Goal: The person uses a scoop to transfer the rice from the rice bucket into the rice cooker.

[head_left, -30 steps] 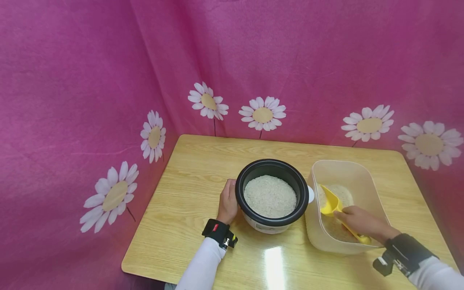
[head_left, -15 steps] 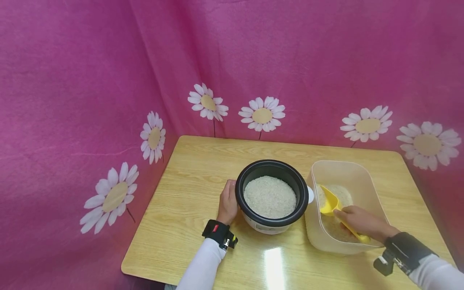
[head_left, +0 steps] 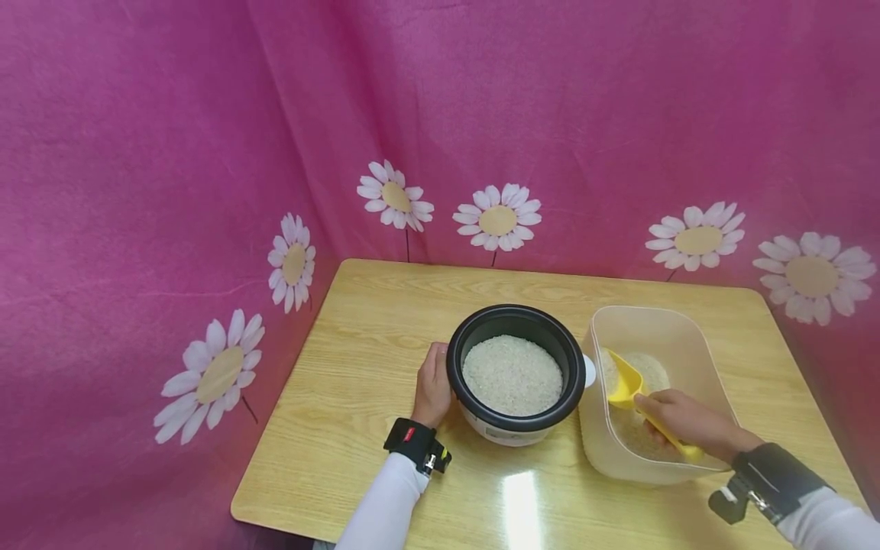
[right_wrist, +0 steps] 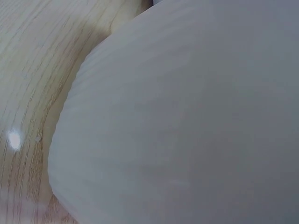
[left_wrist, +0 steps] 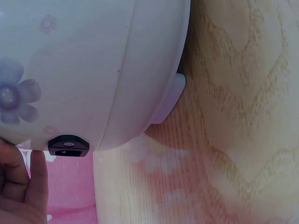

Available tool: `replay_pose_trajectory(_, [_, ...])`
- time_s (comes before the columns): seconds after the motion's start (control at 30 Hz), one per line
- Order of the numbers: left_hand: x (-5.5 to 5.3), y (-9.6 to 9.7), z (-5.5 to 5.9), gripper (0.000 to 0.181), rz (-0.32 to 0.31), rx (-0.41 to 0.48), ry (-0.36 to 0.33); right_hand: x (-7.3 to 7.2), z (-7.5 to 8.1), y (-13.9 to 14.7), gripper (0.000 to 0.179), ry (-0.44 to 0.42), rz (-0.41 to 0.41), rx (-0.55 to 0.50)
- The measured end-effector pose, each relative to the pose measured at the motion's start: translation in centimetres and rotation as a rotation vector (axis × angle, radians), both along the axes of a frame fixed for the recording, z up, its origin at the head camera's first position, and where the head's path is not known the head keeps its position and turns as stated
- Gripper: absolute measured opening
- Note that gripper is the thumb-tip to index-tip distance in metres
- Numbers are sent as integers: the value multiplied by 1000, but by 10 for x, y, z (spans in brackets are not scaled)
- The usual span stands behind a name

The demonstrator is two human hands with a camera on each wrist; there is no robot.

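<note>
A white rice cooker (head_left: pixel 507 435), its black inner pot holding a bed of white rice (head_left: pixel 512 376), stands mid-table. My left hand (head_left: pixel 432 386) holds the cooker at its left side; in the left wrist view the fingers (left_wrist: pixel 37 179) meet the white body beside a black power socket (left_wrist: pixel 69 145). My right hand (head_left: pixel 690 420) grips the handle of a yellow scoop (head_left: pixel 624 382), whose bowl lies inside a translucent plastic bin (head_left: pixel 677 336). Rice (head_left: pixel 648 368) covers the bin's bottom. The bin's ribbed wall (right_wrist: pixel 140 116) fills most of the right wrist view, hiding the right hand.
The wooden table (head_left: pixel 357 328) has its back and left edges against a pink curtain (head_left: pixel 550 114) printed with daisies. The cooker's white side handle (head_left: pixel 589 370) sits right at the bin's left wall. A light reflection shines on the table's front.
Both hands, the cooker and the bin stay in place. The scoop and the right hand shift only very slightly inside the bin.
</note>
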State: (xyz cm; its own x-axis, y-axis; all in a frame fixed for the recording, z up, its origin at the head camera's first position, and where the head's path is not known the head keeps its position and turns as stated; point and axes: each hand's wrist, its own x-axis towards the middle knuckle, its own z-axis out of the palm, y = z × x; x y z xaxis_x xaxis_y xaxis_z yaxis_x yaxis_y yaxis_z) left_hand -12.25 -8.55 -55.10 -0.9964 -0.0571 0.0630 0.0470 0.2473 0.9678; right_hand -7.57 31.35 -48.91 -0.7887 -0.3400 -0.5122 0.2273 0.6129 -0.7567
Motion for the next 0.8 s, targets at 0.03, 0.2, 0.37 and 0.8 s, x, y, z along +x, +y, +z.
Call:
replay_pose_trajectory(0.03, [0, 0, 0, 44, -1, 1, -3, 0, 0, 0, 45, 0, 0, -15])
replay_pose_trajectory(0.2, [1, 1, 1, 43, 7, -12, -5, 0, 0, 4, 43, -33, -8, -93])
replay_pose_trajectory(0.37, [2, 1, 2, 43, 5, -27, 6, -1, 3, 8, 41, -74, -18, -180])
replay_pose_trajectory(0.8, [1, 0, 4, 43, 5, -18, 7, -1, 14, 16, 37, -127, -64, -305])
